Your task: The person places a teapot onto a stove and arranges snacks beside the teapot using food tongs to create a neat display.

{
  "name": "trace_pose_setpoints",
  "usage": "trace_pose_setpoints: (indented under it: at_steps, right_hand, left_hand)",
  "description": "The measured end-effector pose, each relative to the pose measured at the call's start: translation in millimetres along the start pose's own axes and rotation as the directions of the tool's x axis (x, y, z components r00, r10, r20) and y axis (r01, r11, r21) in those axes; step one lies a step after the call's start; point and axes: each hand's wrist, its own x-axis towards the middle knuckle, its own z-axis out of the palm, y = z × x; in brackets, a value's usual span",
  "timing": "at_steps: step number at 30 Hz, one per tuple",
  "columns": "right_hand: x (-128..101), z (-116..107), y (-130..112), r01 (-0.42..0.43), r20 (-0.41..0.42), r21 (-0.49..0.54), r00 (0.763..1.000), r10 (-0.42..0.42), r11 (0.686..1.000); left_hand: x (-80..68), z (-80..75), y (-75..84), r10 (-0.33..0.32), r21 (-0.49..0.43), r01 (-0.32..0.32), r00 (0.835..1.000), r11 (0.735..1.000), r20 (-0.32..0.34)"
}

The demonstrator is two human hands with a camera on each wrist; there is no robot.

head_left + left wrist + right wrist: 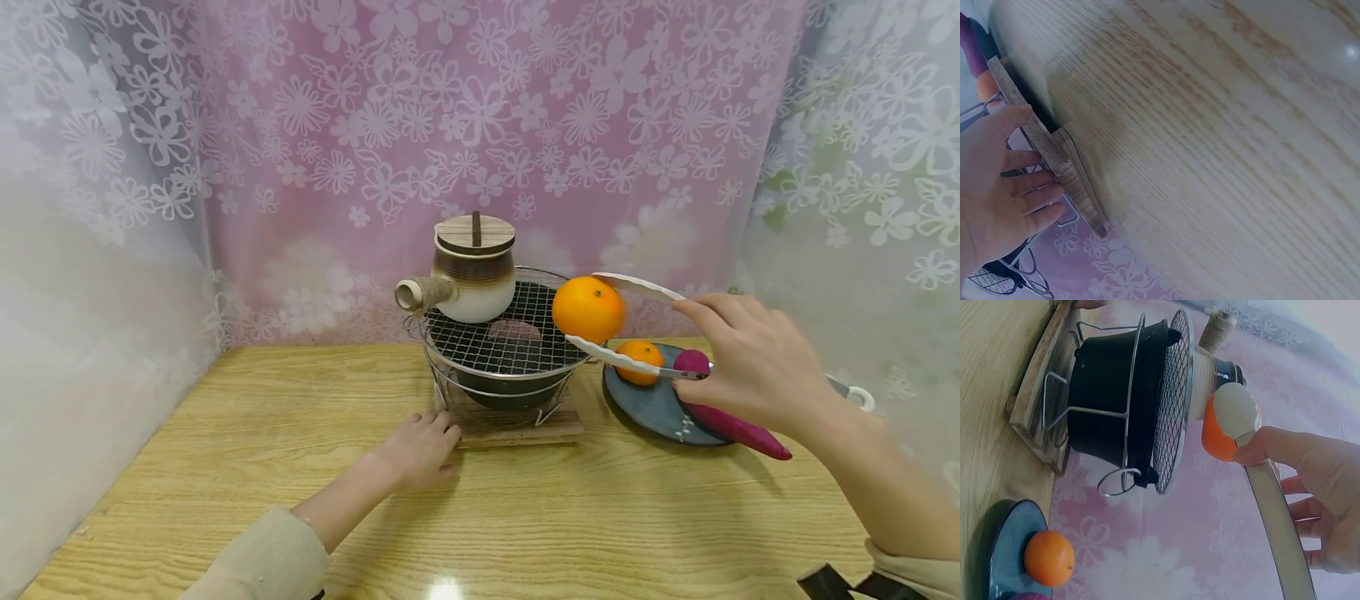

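Observation:
My right hand (757, 362) grips a pair of tongs (1279, 525) with white scalloped tips. Between those tips an orange (588, 308) is held up, over the right side of the wire grill mesh (517, 354) in the head view. The mesh tops a round black stove (1107, 394) in a wire stand on a wooden board (517, 432). At the board's left end my left hand (420, 450) rests with its fingertips against the edge. Loosely extended fingers (1038, 197) show along the board in the left wrist view.
A clay teapot (476, 287) with a wooden lid and rope-wrapped handle stands at the mesh's back left. On the right, a dark plate (637, 408) bears a second orange (639, 362) and purple sweet potatoes (738, 429), one jutting over the rim. Floral curtains hang behind.

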Motion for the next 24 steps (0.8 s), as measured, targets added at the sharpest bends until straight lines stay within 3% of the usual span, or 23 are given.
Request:
trace_pose_setpoints:
  at_steps: [24]
  right_hand:
    - [22.8,11.9,-27.9,0.126,-0.02,0.06,0.992,-0.125,0.99]
  left_hand:
    - [-0.2,0.2,0.8,0.005,0.003,-0.005,1.0,1.0,-0.021]
